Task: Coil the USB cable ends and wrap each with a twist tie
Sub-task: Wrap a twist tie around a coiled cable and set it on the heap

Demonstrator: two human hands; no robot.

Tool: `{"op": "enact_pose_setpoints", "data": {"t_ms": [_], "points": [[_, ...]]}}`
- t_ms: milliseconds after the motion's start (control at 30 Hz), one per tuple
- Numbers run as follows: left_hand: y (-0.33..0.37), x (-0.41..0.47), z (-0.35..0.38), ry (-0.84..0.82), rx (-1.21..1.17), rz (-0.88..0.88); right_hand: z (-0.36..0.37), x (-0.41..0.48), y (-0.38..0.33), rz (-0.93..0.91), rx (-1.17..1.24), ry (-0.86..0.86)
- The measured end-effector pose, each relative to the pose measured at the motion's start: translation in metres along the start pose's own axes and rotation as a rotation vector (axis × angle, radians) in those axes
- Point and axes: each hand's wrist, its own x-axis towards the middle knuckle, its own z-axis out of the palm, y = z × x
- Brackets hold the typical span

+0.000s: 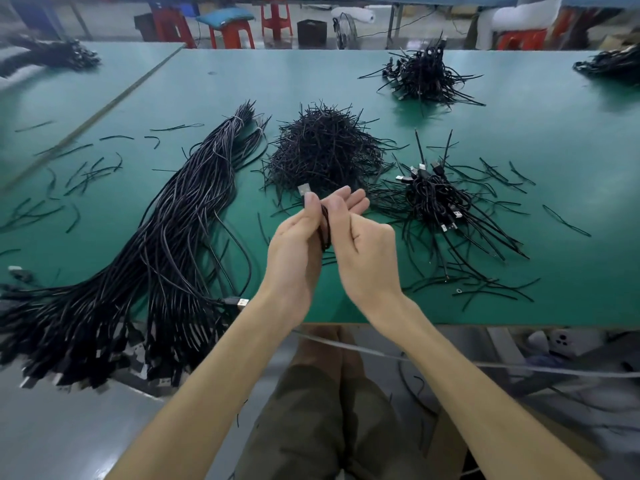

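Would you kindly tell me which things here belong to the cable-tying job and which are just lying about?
Job in hand:
USB cable, gripped in the left hand
twist tie heap
uncoiled cable bundle
finished coil pile

Lying about:
red stools
fan
black box

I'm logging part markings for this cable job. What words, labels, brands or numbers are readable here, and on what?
No text can be read anywhere.
USB plug of the USB cable gripped by the left hand: any marking is too small to read.
Plugs in the coiled-cable pile: too small and blurred.
Table, twist ties, stools: no writing visible.
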Motion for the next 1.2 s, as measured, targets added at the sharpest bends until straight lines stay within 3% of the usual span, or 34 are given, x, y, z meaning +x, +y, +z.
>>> {"op": "enact_pose_setpoints", "data": {"t_ms": [233, 400, 533, 633, 733, 900, 1200], "points": [[0.013, 0.0, -0.003, 0.073, -0.266, -0.086, 0.0, -0.013, 0.008, -0.08, -0.146, -0.14], [0.012, 0.001, -0.011, 0.146, -0.497, -0.124, -0.002, -0.013, 0.005, 0.076, -0.103, -0.292], [0.008, 0.004, -0.02, 0.125, -0.582, -0.118, -0.002, -0.008, 0.006, 0.185, -0.254, -0.446], [0.007, 0.004, -0.023, 0.067, -0.535, -0.116, -0.006, 0.001, 0.006, 0.359, 0.005, -0.492], [0.004, 0.002, -0.025, -0.021, -0.394, -0.129, -0.009, 0.008, 0.005, 0.348, 0.284, -0.522], [0.011, -0.004, -0.027, -0.135, 0.001, -0.114, -0.008, 0.004, 0.005, 0.241, 0.256, -0.413], [0.032, -0.014, -0.034, -0.174, 0.275, 0.026, -0.005, -0.003, 0.001, 0.213, 0.375, -0.286]]}}
